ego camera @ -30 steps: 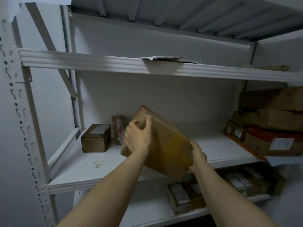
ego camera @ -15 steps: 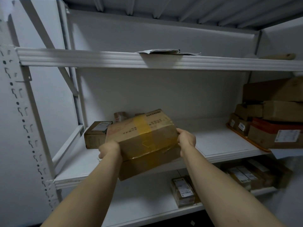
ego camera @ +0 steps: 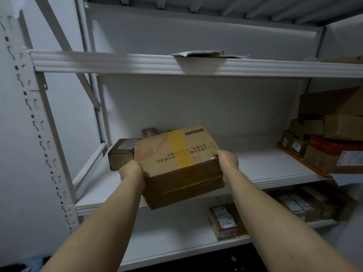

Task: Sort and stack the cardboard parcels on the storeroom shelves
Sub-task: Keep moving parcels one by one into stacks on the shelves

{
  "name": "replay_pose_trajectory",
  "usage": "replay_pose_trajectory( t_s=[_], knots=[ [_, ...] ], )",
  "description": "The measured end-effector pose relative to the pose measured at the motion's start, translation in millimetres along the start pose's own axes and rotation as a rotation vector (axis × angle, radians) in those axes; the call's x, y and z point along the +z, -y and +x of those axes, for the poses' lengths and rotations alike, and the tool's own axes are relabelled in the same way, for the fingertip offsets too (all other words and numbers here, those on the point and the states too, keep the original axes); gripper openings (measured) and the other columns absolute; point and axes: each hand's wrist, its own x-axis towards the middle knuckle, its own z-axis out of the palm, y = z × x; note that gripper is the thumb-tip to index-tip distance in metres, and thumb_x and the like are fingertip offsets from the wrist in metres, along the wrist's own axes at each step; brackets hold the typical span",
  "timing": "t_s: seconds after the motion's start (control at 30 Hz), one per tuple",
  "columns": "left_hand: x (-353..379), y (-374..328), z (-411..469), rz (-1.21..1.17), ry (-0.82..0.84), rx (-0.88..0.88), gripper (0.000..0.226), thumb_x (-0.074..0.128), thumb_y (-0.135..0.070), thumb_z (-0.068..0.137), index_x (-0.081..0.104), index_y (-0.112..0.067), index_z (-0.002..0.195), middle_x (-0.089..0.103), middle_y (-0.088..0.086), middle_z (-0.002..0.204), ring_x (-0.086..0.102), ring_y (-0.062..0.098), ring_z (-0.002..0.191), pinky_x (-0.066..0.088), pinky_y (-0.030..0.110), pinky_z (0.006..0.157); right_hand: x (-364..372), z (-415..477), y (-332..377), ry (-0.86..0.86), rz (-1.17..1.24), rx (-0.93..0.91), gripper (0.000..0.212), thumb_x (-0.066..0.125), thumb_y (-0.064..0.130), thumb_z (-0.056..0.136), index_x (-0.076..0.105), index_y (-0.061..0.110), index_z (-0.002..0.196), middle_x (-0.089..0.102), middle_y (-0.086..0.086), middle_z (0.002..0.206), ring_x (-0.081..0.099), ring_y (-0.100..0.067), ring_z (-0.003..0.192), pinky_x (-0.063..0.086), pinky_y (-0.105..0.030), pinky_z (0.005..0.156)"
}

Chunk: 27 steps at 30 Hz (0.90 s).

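1. Nearest first: the left hand (ego camera: 130,170) and right hand (ego camera: 226,161) each grip one side of the box (ego camera: 176,160), fingers curled round its edges. Nothing supports the middle, so if either grip slides on that taped cardboard, the box probably drops.
2. The box hangs tilted over the front lip of the middle shelf (ego camera: 255,165), its near end lower and sticking out past the lip. Can't tell whether its far end touches the board yet. If the person lets go too soon, it'd likely tip back off, down toward the lower parcels (ego camera: 224,222).
3. Just behind its left corner sits a small box (ego camera: 118,156), with an upright parcel (ego camera: 148,131) further back. Pushing straight in could shove or topple those two.
4. The stack (ego camera: 334,146) on the right is well apart, so no worry there.
5. Versus a second ago: the box was steeply tilted on a corner with the left hand up on top. Now its printed, yellow-taped face is up, the hands are on opposite sides, and it hides part of the small box.
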Motion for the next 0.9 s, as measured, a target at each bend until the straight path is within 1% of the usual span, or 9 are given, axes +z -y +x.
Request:
replay_pose_trajectory(
  t_s=[0.03,0.1,0.27,0.47,0.57,0.63,0.73,0.8,0.9],
  knots=[
    [-3.3,0.2,-1.1,0.065,0.036,0.015,0.023,0.035,-0.014,0.095,0.049,-0.001,0.109,0.052,0.016,0.091,0.051,0.033,0.081,0.043,0.041,0.073,-1.7,-1.9,0.3,0.01,0.012,0.029,0.016,0.055,0.018,0.092,0.061,0.008,0.103,0.066,-0.009,0.094,0.064,-0.021,0.081,0.049,-0.027,0.058],
    [-7.9,2.7,9.6,0.142,0.074,0.036,0.023,0.04,-0.014,0.093,0.054,-0.002,0.106,0.054,0.015,0.091,0.051,0.029,0.08,0.044,0.039,0.066,-4.4,-4.6,-0.9,0.013,0.003,0.061,0.007,0.052,0.006,0.09,0.058,0.008,0.089,0.065,-0.008,0.089,0.061,-0.017,0.076,0.046,-0.025,0.056],
    [-17.0,-0.9,7.5,0.132,0.219,0.041,0.021,0.045,-0.03,0.093,0.054,-0.011,0.095,0.057,0.009,0.09,0.052,0.027,0.095,0.042,0.038,0.08,-8.0,-11.0,-18.3,-0.041,-0.063,0.141,0.017,0.048,-0.006,0.084,0.062,0.004,0.087,0.067,-0.01,0.086,0.063,-0.019,0.075,0.045,-0.024,0.052],
    [-33.4,14.4,-4.6,0.09,0.255,0.06,0.072,0.033,-0.072,0.077,0.061,-0.016,0.11,0.066,0.009,0.11,0.059,0.03,0.1,0.045,0.046,0.096,-19.4,-27.3,-37.7,-0.016,-0.132,0.077,0.03,0.04,-0.011,0.087,0.063,0.004,0.099,0.065,-0.012,0.09,0.057,-0.02,0.067,0.045,-0.025,0.049],
    [-45.5,22.5,-32.8,0.07,0.235,0.052,0.089,0.025,-0.084,0.077,0.053,-0.011,0.119,0.06,0.004,0.117,0.054,0.032,0.111,0.038,0.048,0.104,-30.6,-43.8,-42.7,0.094,-0.136,0.023,0.038,0.047,0.004,0.095,0.047,0.03,0.123,0.064,-0.01,0.106,0.061,-0.021,0.082,0.048,-0.03,0.056],
    [-50.8,29.0,-50.5,0.106,0.215,0.02,0.097,0.021,-0.09,0.071,0.053,-0.012,0.118,0.06,0.006,0.116,0.053,0.034,0.112,0.036,0.05,0.103,-43.1,-51.5,-47.5,0.15,-0.149,0.067,0.038,0.045,0.001,0.091,0.047,0.035,0.11,0.063,-0.014,0.097,0.06,-0.023,0.079,0.049,-0.033,0.06],
    [-57.8,51.7,-64.8,0.164,0.187,-0.008,0.117,0.02,-0.1,0.051,0.055,-0.01,0.117,0.062,0.008,0.115,0.055,0.034,0.109,0.038,0.05,0.1,-65.3,-67.3,-64.4,0.121,-0.078,0.119,0.009,0.046,0.012,0.08,0.049,0.016,0.073,0.054,-0.014,0.073,0.051,-0.023,0.063,0.043,-0.035,0.065],
    [-60.9,67.0,-77.2,0.202,0.183,-0.017,0.113,0.02,-0.1,0.053,0.057,-0.012,0.113,0.064,0.011,0.106,0.056,0.032,0.103,0.04,0.045,0.093,-78.3,-74.3,-74.0,0.137,0.013,0.14,0.025,0.048,0.037,0.088,0.053,0.017,0.073,0.061,-0.008,0.074,0.058,-0.025,0.072,0.047,-0.036,0.071],
    [-63.5,81.7,-103.5,0.264,0.198,-0.083,0.109,0.023,-0.098,0.058,0.053,-0.01,0.115,0.06,0.013,0.11,0.053,0.033,0.105,0.04,0.044,0.094,-90.9,-76.4,-87.0,0.075,0.088,0.222,0.054,0.044,0.07,0.085,0.059,0.019,0.1,0.071,-0.008,0.096,0.067,-0.029,0.091,0.053,-0.039,0.076]
  ],
)
